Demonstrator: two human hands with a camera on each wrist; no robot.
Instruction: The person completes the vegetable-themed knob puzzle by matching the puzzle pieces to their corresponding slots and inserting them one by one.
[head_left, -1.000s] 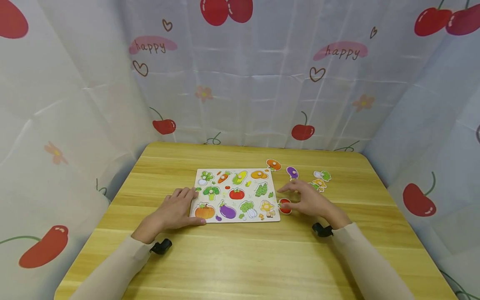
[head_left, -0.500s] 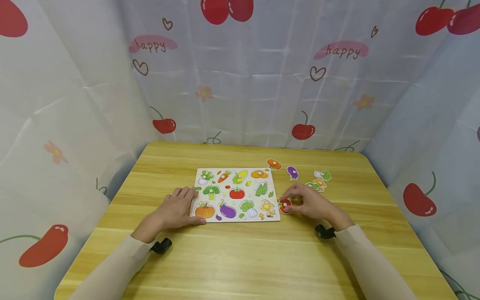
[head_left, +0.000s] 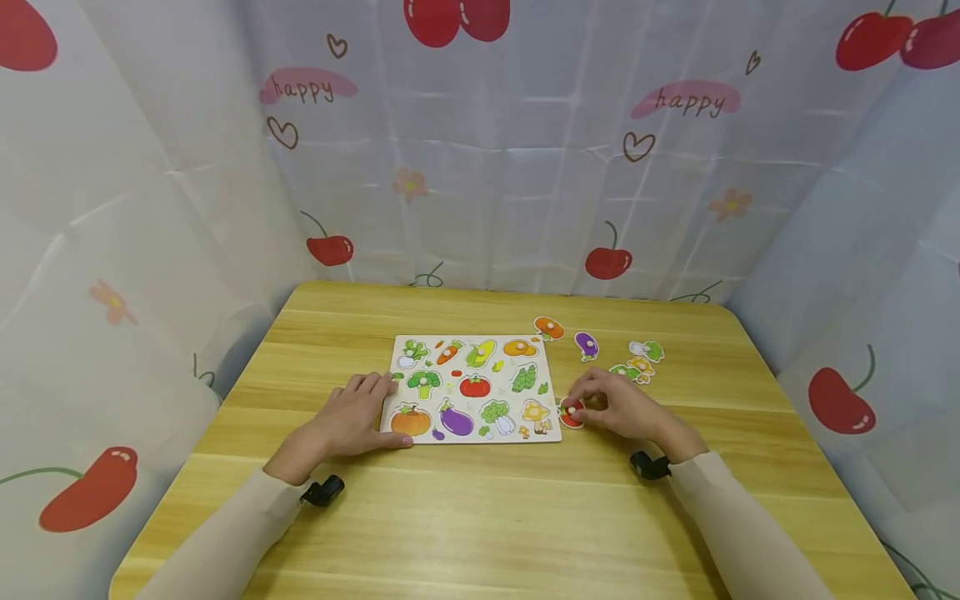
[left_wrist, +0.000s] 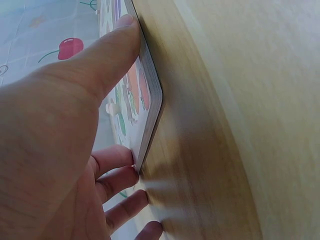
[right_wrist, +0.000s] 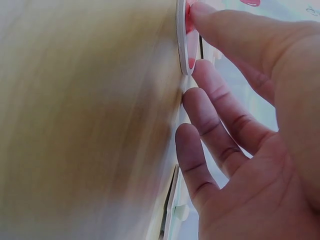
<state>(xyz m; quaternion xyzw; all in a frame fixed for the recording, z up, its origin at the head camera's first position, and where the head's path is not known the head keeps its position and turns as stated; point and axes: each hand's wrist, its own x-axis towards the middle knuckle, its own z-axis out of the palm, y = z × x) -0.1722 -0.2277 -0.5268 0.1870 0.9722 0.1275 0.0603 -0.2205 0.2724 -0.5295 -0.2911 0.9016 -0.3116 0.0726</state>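
A flat vegetable puzzle board (head_left: 467, 412) lies on the wooden table. My left hand (head_left: 351, 421) rests at its left end, the thumb (left_wrist: 125, 21) along the near edge and fingertips at the side edge, fingers fairly straight. Just off the board's right edge is a red tomato puzzle piece (head_left: 567, 419). With thumb and index finger my right hand (head_left: 618, 404) pinches it from above. In the right wrist view the thumb lies on the red face of the tomato piece (right_wrist: 190, 42), whose lower end looks close to the table; the other fingers extend loosely beside it.
Behind the board's right corner lies a pumpkin piece (head_left: 549, 328), with an eggplant piece (head_left: 587, 345) right of it. Farther right are a cabbage piece (head_left: 647, 351), a mushroom piece (head_left: 641, 367) and a green piece (head_left: 622, 372). A cherry-print curtain (head_left: 480, 208) surrounds the table (head_left: 480, 517).
My right hand has come down onto the tomato piece, and its thumb and index finger have closed on it. The left hand and the board have stayed in place.
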